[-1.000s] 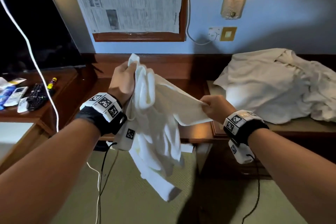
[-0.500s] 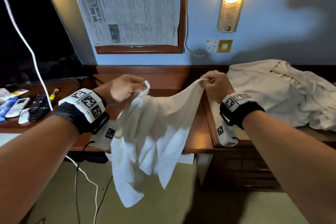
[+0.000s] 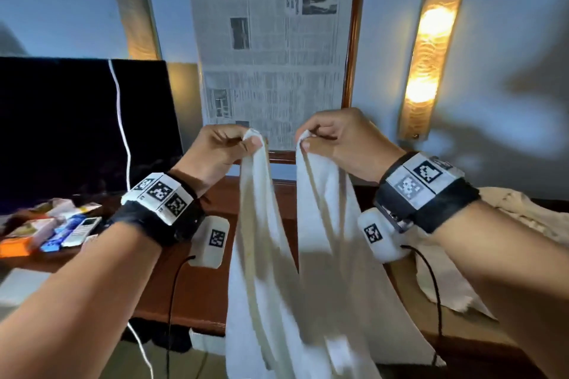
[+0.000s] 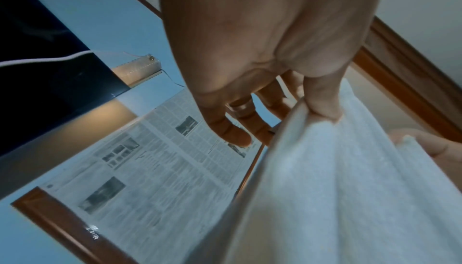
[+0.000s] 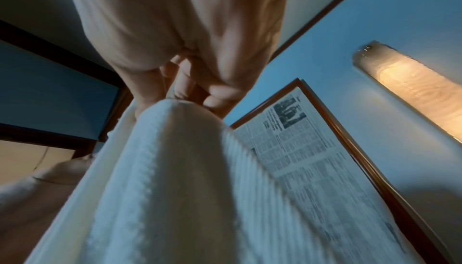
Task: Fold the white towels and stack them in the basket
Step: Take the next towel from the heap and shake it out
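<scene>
A white towel (image 3: 295, 280) hangs in front of me from two upper corners held close together. My left hand (image 3: 243, 144) pinches one corner and my right hand (image 3: 308, 140) pinches the other, both raised before the framed newspaper. In the left wrist view the thumb presses the towel (image 4: 350, 189) against the fingers (image 4: 322, 102). The right wrist view shows the towel (image 5: 175, 189) bunched under the curled fingers (image 5: 217, 98). A heap of pale cloth (image 3: 523, 218) lies on the desk at the right. No basket is in view.
A wooden desk (image 3: 197, 292) runs below the hands. A dark TV screen (image 3: 61, 132) stands at the left, with remotes and small boxes (image 3: 52, 231) in front of it. A framed newspaper (image 3: 271, 46) and a lit wall lamp (image 3: 428, 52) hang ahead. Cables trail down to the floor.
Both hands have risen and come together, so the towel's two corners sit close and the cloth hangs straight down. The head view has tilted up toward the wall.
</scene>
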{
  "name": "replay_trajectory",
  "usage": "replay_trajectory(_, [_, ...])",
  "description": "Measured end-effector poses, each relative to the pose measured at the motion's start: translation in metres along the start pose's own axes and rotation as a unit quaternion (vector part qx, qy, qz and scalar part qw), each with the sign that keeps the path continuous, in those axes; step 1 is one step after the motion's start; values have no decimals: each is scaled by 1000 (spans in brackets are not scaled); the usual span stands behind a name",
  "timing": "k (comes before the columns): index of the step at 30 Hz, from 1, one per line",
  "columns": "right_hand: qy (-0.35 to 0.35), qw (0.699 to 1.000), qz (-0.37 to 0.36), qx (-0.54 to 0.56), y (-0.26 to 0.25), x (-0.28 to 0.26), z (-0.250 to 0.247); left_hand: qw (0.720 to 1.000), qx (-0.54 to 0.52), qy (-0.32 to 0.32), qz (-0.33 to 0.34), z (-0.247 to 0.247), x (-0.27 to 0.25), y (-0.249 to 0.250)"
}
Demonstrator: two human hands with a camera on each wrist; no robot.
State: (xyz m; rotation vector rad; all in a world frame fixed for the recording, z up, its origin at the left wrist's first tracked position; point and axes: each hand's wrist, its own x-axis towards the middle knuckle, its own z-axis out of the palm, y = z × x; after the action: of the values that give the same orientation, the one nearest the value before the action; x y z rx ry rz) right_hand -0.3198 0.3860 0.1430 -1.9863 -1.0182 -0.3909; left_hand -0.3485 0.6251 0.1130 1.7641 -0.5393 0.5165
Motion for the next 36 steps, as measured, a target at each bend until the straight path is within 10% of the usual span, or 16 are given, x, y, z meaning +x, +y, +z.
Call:
replay_trajectory(19, [56,994,-95,-15,-55,26,-38,978,-171,-82,81,30,48,36])
replay_trajectory(31, [-72,994,-31,74,-39,30,-10,976,-210,-59,-18,23,42,12])
replay_trajectory(36, [-12,996,25,87,-9,20,13,980,-161,-49,-104,34,14,-7])
